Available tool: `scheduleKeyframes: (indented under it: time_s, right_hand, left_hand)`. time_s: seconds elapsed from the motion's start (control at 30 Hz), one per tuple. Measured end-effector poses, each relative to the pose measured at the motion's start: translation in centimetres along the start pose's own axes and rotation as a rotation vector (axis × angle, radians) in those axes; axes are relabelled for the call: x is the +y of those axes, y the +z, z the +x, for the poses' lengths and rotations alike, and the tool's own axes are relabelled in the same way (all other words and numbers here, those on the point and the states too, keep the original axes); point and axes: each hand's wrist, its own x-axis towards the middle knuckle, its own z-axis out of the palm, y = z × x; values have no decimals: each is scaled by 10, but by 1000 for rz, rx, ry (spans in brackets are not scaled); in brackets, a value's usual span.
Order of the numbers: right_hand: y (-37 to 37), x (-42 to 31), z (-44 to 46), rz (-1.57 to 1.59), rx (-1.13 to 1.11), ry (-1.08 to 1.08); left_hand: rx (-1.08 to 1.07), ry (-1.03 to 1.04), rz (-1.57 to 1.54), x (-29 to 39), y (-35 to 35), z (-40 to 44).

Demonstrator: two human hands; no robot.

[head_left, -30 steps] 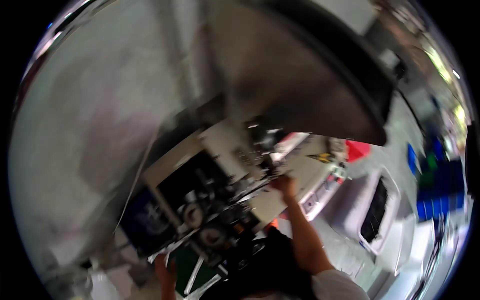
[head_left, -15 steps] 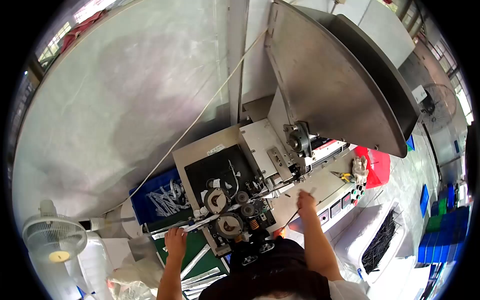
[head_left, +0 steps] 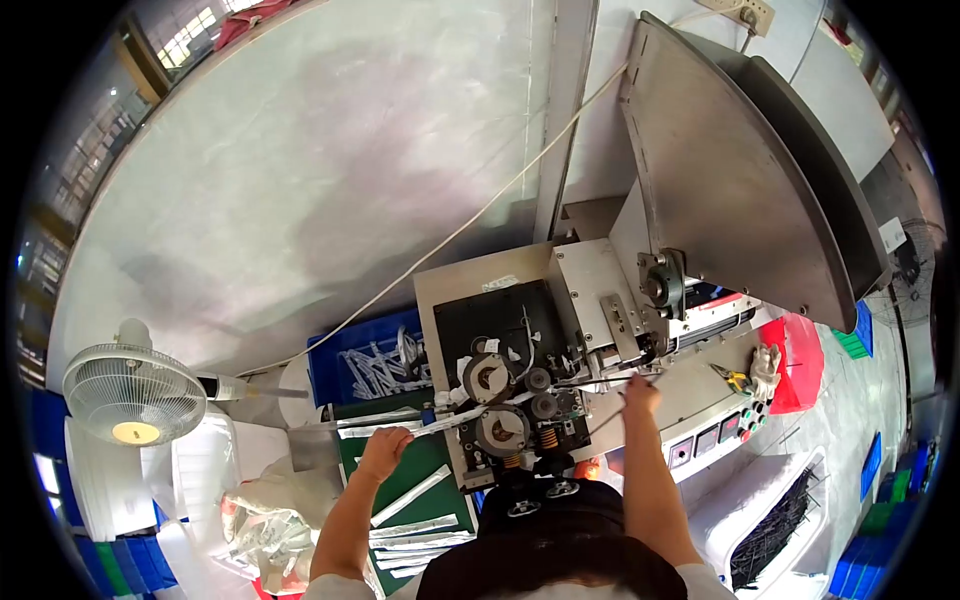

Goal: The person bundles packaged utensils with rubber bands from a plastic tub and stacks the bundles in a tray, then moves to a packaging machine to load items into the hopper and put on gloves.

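My left hand [head_left: 385, 452] is closed at the outer end of a long white strip [head_left: 432, 424], left of the machine. The strip runs into the machine's rollers [head_left: 502, 428]. On the other side of the rollers, my right hand [head_left: 641, 396] is pinched around a thin dark rod [head_left: 606, 422], which slants down to the left. That hand is over the machine's metal bed, close to the feed line. Its fingertips are small and partly hidden. Several white strips [head_left: 412, 497] lie on the green surface [head_left: 455, 455] below my left hand.
A blue bin [head_left: 322, 362] of white pieces stands behind the machine's left side. Pliers [head_left: 733, 379] and gloves [head_left: 766, 372] lie near the control buttons [head_left: 752, 420]. A white tub [head_left: 712, 492] holds dark rods. A fan [head_left: 134, 392] stands left; a large metal hopper [head_left: 740, 170] rises right.
The camera view has turned, so the scene sits farther right. My right hand is slightly nearer the rollers, still with the rod. My left hand stays by the strip's end.
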Motion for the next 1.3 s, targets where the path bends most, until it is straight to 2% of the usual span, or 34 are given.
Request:
scheduleKeyframes:
  time_s: [0.07,0.1,0.13,0.2,0.23,0.27,0.3,0.33,0.4,0.47,0.53,0.67,0.73,0.8,0.87,1.0,1.07,1.1,1.17,1.23,1.27,1.3]
  right_hand:
    - [-36,-18,30,-4,160,-106]
    - [-60,-23,52,17,295,-230]
    - [-93,-34,67,58,265,-183]
    - [-140,-75,42,320,-18,-151]
    - [-145,-93,22,280,33,-169]
    - [-142,-105,3,245,79,-189]
    - [-138,-107,-15,240,-10,-336]
    - [-129,-109,-34,226,-106,-479]
    - [-100,-130,-102,42,-359,-526]
    - [-61,-140,-154,30,-665,-408]
    - [-23,-139,-197,-227,-897,-476]
    - [38,-145,-275,-235,-1414,-504]
    - [53,-151,-296,-465,-1558,-574]
    - [65,-142,-320,-659,-1647,-867]
    - [74,-105,-336,-646,-1738,-831]
    - [75,-47,-345,-745,-1841,-895]
    - [72,-42,-344,-700,-1787,-1047]
    - [65,-52,-348,-623,-1888,-934]
    - [57,-46,-335,-699,-1881,-956]
    - [50,-45,-334,-828,-1787,-972]
    - [50,-44,-333,-873,-1815,-909]
    - [52,-29,-330,-763,-1837,-827]
  left_hand:
    - [80,6,105,-47,-17,-21]
    - [122,-52,144,-62,-37,-38]
    - [163,-107,181,-71,-61,-54]
    - [241,-73,206,-68,-101,-72]
    - [261,-66,207,-59,-105,-80]
    - [307,-254,31,-51,-108,-87]
    - [356,-434,-148,-47,-111,-85]
    - [389,-435,-141,-36,-109,-76]
    - [717,-514,-812,6,-97,-57]
    - [868,-508,-1145,37,-96,-38]
    - [908,-457,-1389,69,-109,-20]
    - [815,-281,-1578,107,-140,-10]
    - [813,-251,-1608,121,-153,-9]
    - [800,-78,-1821,131,-159,-6]
    - [792,-19,-1851,151,-165,-2]
    - [757,6,-2007,179,-167,3]
    - [777,19,-2022,186,-168,1]
    - [872,58,-1973,185,-172,-5]
    - [1136,212,-2045,181,-196,-27]
    - [1420,507,-1799,193,-226,-49]
    - [1490,572,-1717,201,-234,-56]
    - [1508,564,-1653,205,-236,-63]
